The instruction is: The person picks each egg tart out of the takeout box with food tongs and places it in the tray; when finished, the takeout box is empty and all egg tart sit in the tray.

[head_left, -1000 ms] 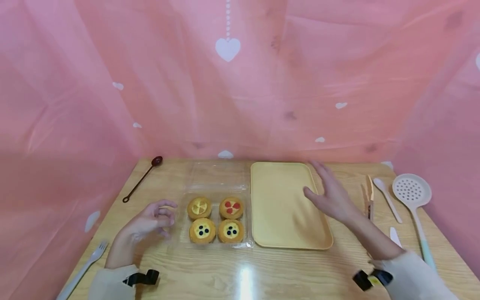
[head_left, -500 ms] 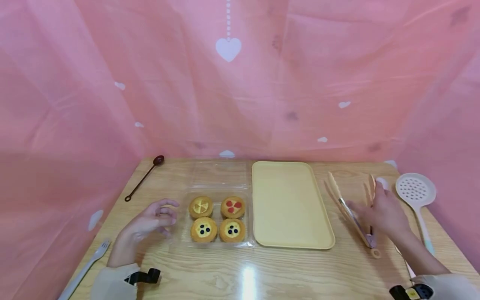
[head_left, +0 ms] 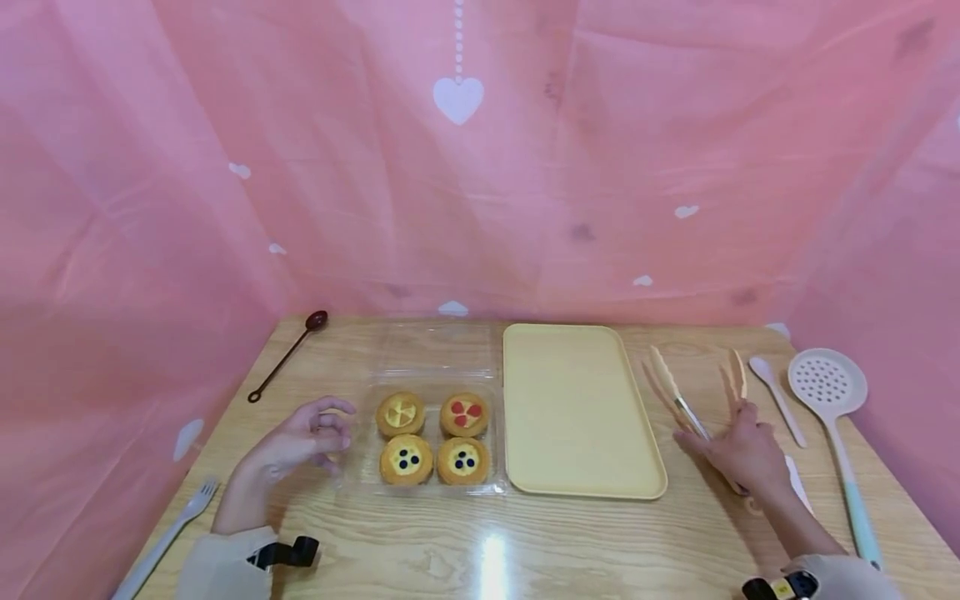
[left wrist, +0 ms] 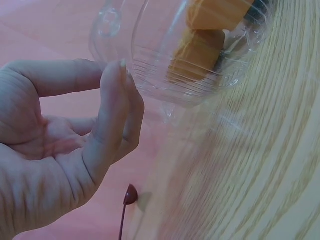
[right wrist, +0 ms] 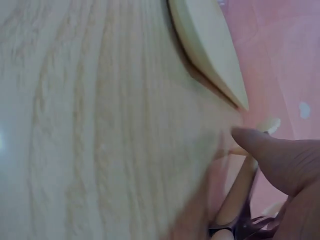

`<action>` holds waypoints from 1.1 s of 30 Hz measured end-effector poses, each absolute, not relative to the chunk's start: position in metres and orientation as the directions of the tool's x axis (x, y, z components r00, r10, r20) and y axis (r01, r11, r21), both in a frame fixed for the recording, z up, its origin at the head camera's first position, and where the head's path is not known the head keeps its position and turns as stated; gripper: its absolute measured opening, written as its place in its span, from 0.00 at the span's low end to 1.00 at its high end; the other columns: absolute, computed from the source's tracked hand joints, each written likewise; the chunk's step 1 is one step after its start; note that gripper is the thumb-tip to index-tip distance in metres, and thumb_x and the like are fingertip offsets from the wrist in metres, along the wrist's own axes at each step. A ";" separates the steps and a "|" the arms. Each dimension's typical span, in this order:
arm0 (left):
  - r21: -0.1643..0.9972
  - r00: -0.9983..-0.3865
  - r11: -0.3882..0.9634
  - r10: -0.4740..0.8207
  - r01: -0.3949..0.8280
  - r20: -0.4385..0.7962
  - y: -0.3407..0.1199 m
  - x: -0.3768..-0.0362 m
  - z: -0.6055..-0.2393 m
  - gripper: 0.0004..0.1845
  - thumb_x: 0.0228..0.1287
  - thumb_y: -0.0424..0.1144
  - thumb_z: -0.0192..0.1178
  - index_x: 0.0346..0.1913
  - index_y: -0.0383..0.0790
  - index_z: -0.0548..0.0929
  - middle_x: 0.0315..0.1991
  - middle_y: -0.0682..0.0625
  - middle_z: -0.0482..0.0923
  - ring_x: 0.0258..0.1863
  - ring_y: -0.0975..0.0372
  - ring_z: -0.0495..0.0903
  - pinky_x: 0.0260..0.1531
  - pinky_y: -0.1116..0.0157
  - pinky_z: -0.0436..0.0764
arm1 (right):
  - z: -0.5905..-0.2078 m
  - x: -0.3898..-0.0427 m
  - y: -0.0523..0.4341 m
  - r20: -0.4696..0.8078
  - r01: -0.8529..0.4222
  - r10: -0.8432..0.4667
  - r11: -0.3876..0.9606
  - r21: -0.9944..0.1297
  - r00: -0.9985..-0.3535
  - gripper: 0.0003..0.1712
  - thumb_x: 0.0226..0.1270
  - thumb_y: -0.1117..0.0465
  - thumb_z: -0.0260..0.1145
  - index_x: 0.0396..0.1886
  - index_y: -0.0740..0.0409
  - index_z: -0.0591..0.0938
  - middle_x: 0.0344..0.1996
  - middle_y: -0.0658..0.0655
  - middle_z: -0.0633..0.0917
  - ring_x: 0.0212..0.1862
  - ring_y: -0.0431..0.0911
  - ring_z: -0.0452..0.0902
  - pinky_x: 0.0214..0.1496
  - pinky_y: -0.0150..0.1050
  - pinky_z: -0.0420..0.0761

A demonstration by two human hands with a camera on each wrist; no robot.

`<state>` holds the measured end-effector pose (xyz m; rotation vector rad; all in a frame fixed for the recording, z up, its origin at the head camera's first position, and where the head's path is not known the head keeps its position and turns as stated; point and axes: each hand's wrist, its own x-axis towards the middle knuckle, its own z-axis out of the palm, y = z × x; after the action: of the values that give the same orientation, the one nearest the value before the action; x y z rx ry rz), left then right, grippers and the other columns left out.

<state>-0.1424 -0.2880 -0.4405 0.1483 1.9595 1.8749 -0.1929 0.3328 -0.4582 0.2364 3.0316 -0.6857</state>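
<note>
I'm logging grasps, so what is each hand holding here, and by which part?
The right hand lies over the tongs near their hinged end; a closed grip cannot be told. The left hand holds nothing.

A staged tabletop set, not a real kitchen: pink heart-printed drapes [head_left: 457, 167] enclose a wooden counter [head_left: 480, 542] laid with tarts [head_left: 433, 438], tray [head_left: 577, 417] and utensils [head_left: 828, 400].

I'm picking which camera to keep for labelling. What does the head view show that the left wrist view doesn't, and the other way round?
Only the head view shows the flat yellow rectangular tray, the beige tongs under the right hand, and all four round fruit tarts. Only the left wrist view shows the left hand curled beside the clear plastic tart box close up. Both show that box, the dark long-handled spoon and the wooden table.
</note>
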 end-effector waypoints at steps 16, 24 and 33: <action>0.976 -0.910 0.105 0.356 -0.189 -0.214 -0.289 -0.142 -0.442 0.26 0.64 0.23 0.59 0.62 0.22 0.61 0.35 0.46 0.75 0.31 0.58 0.79 0.30 0.57 0.86 | -0.410 -0.209 0.359 -0.154 0.057 -0.013 0.897 -0.439 -0.988 0.59 0.63 0.31 0.63 0.67 0.81 0.61 0.53 0.85 0.72 0.50 0.75 0.72 0.44 0.63 0.76; 0.973 -0.907 0.109 0.353 -0.202 -0.228 -0.288 -0.142 -0.442 0.27 0.64 0.22 0.58 0.62 0.21 0.60 0.34 0.48 0.75 0.29 0.59 0.78 0.30 0.56 0.86 | -0.383 -0.207 0.346 -0.114 -0.054 -0.114 0.900 -0.433 -0.987 0.44 0.60 0.35 0.69 0.50 0.74 0.76 0.32 0.67 0.79 0.33 0.57 0.75 0.32 0.48 0.76; 0.973 -0.912 0.108 0.341 -0.204 -0.230 -0.289 -0.141 -0.442 0.28 0.64 0.23 0.60 0.63 0.22 0.61 0.35 0.47 0.75 0.31 0.58 0.78 0.31 0.55 0.86 | -0.350 -0.203 0.308 -0.016 -0.246 -0.282 0.863 -0.441 -0.959 0.44 0.52 0.42 0.78 0.55 0.72 0.75 0.33 0.58 0.81 0.34 0.50 0.75 0.31 0.42 0.74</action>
<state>-0.1415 -0.2886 -0.4420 0.1329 1.9957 1.8569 -0.2026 0.3083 -0.3501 -0.4191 2.9546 -0.6835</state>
